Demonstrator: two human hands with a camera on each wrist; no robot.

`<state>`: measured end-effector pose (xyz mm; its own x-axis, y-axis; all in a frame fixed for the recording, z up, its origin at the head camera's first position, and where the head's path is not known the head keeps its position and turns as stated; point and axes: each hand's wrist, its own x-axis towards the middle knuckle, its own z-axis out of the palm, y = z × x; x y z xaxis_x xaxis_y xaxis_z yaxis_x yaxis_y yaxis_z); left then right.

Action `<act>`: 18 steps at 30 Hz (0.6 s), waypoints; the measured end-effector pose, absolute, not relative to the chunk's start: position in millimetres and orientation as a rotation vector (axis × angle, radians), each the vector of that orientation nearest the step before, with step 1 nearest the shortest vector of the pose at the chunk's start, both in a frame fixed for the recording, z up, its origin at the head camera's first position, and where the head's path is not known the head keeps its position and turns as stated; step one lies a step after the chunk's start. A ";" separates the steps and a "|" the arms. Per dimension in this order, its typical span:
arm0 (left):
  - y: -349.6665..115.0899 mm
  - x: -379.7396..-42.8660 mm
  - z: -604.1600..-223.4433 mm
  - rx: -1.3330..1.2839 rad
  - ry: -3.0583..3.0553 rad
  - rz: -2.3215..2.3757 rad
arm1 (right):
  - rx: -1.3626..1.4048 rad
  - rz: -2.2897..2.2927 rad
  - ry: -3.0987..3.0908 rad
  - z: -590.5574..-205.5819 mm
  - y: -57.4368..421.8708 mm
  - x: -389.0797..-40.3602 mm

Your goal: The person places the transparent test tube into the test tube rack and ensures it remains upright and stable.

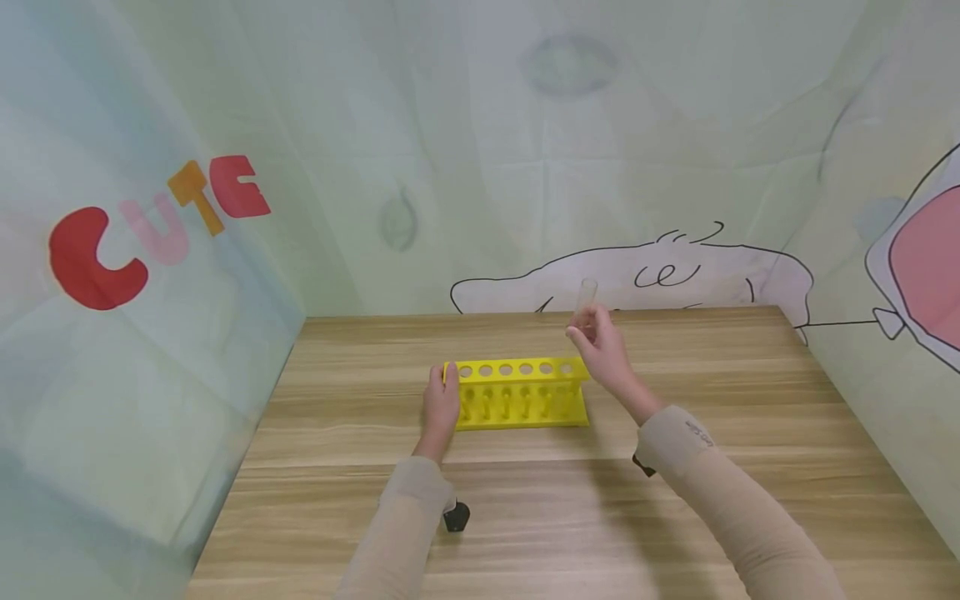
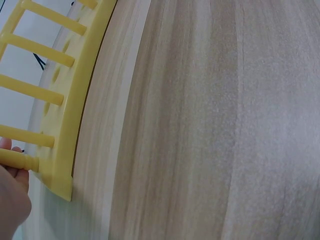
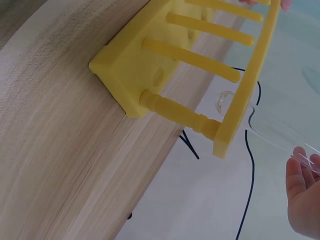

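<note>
Right grip (image 1: 604,350) pinches clear round-ended tube (image 3: 275,132); left grip (image 1: 441,407) holds pegged rack (image 1: 517,378).

The rack (image 1: 516,377) stood on the surface (image 1: 525,508). At its left end was the left grip (image 1: 441,402); above its right end, the right grip (image 1: 602,343) and the test tube (image 1: 587,292). Behind the rack hung the backdrop (image 1: 337,208).

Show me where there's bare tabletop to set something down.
The tabletop shows bare wood in front of the yellow rack, between the sleeves; left of the left hand; and right of the right sleeve. It's crowded around the rack: the left hand grips its left end; the right hand holds a clear tube near its right end.
</note>
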<state>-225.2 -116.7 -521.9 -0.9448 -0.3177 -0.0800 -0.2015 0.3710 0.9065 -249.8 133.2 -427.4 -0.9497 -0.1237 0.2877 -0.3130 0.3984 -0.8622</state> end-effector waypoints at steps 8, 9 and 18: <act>-117.1 -225.0 -520.4 0.471 -2.503 -1.623 | 0.419 1.594 -2.474 -429.8 132.3 -248.1; -117.2 -224.9 -520.2 0.468 -2.500 -1.627 | 0.420 1.595 -2.475 -430.0 132.1 -247.9; -117.3 -225.2 -520.8 0.477 -2.515 -1.636 | 0.412 1.583 -2.487 -433.3 129.9 -247.0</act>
<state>-225.2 -117.3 -520.8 -0.9455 -0.3149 -0.0830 -0.2036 0.3726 0.9054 -247.0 129.9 -433.3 -0.9484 -0.1422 0.2836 -0.3171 0.3999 -0.8599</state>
